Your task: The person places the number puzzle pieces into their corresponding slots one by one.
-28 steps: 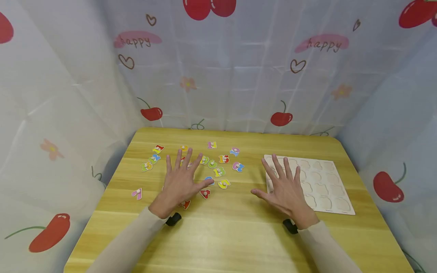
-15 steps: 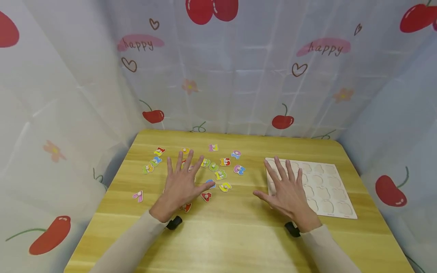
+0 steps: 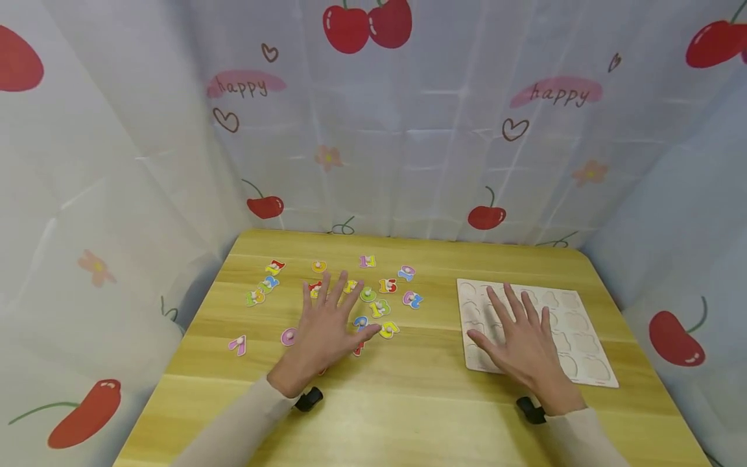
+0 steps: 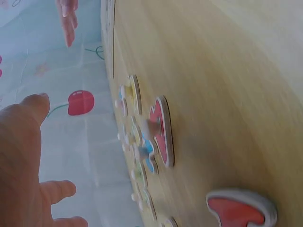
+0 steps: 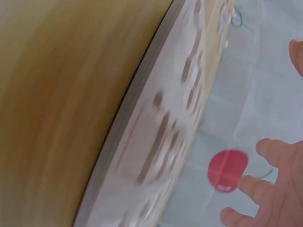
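Note:
My left hand (image 3: 323, 331) hovers over a scatter of colourful number-shaped puzzle pieces with small knobs, fingers spread, holding nothing. Part of the scatter is hidden under it. Beside its thumb lie a yellow five piece (image 3: 388, 329) and a blue piece (image 3: 361, 322). The left wrist view shows a red knobbed piece (image 4: 163, 135) flat on the table and the thumb (image 4: 23, 118) raised above the surface. My right hand (image 3: 525, 344), also spread and holding nothing, is above a pale wooden puzzle board (image 3: 608, 376) with shaped recesses, covering part of it.
The pieces lie on a wood-grain table (image 3: 397, 415), with a pink seven (image 3: 238, 345) off to the left and a pink-and-yellow eleven (image 3: 367, 261) at the back. Cherry-print curtains (image 3: 397, 149) enclose the back and both sides.
My right hand has moved right, further over the board. My left hand has shifted slightly right over the pieces. The head view has tilted up a little.

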